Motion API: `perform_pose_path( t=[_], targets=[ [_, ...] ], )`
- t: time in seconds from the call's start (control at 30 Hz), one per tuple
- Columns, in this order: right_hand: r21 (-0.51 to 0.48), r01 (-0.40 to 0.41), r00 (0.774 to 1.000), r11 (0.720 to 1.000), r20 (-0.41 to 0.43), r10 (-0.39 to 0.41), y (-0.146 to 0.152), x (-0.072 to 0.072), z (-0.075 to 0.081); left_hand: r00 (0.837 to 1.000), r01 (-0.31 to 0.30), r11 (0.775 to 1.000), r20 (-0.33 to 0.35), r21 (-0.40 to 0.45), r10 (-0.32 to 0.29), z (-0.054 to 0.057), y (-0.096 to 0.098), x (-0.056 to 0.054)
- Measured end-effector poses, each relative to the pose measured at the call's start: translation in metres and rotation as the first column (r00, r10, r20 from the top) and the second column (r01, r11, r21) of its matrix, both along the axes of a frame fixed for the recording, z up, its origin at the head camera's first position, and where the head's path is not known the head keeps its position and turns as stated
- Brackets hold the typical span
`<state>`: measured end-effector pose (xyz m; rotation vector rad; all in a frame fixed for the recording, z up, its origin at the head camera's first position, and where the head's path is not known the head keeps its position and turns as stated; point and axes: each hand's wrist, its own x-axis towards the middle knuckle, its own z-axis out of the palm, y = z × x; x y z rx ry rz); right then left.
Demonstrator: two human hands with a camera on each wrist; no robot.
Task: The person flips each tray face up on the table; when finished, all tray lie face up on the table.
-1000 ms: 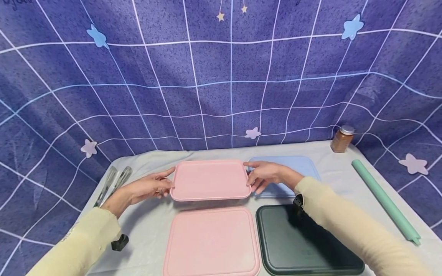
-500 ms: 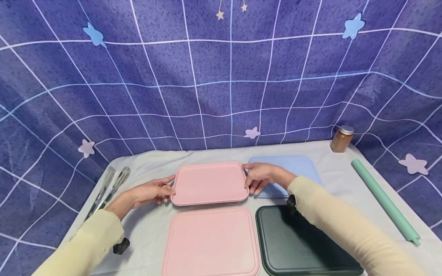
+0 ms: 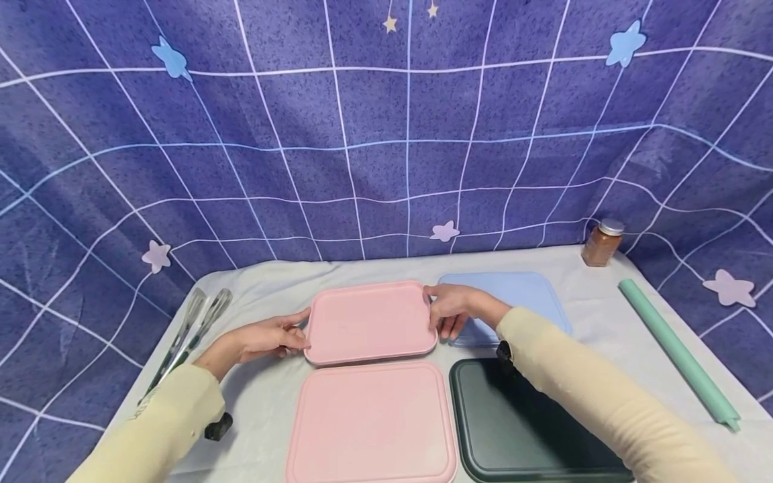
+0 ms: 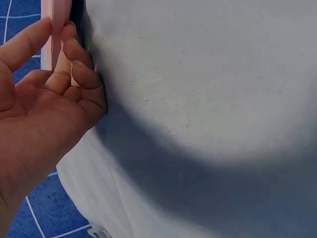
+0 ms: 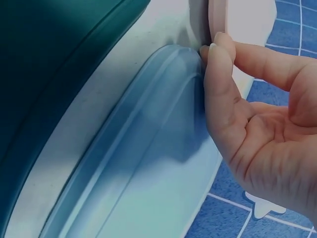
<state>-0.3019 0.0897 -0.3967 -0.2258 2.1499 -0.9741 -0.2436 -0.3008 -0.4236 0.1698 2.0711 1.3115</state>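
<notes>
A pink rectangular tray [image 3: 370, 322] with rounded corners and a low rim is held between both hands, its left end slightly nearer the person. At its left edge, my left hand [image 3: 266, 337] pinches the rim between thumb and fingers; the left wrist view shows the fingers [image 4: 74, 54] curled at the pink edge [image 4: 59, 17]. Thumb and fingers of my right hand [image 3: 454, 310] grip the right edge, beside a light blue tray [image 3: 531, 295]. Whether the held tray touches the cloth, I cannot tell. A second pink tray [image 3: 371, 422] lies just in front of it.
A dark green tray [image 3: 543, 429] lies at front right, partly under the right sleeve. Tongs [image 3: 202, 322] lie at the left edge. At the right are a green rolled tube [image 3: 676, 352] and a brown jar [image 3: 602, 245] with a silver lid. A blue curtain [image 3: 374, 134] stands behind.
The held pink tray has come down and slightly toward the person, its left end lower in view and closer to the front pink tray. Both hands have moved along with it.
</notes>
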Motion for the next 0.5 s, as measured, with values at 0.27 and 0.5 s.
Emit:
perform_pose_path(
  t=[0.27,0.5],
  targets=[
    [0.038,-0.017,1.000,0.999,-0.015,0.018,-0.0039,0.0022,0.0007,1.000,0.004,1.000,-0.005,-0.015,-0.004,0.0040,0.0039,0.0010],
    [0.042,-0.019,0.999,0.999,-0.030,0.020,-0.0058,0.0025,0.0010,1.000,0.012,1.000,-0.022,-0.009,-0.012,0.0044,0.0052,-0.0004]
  ],
)
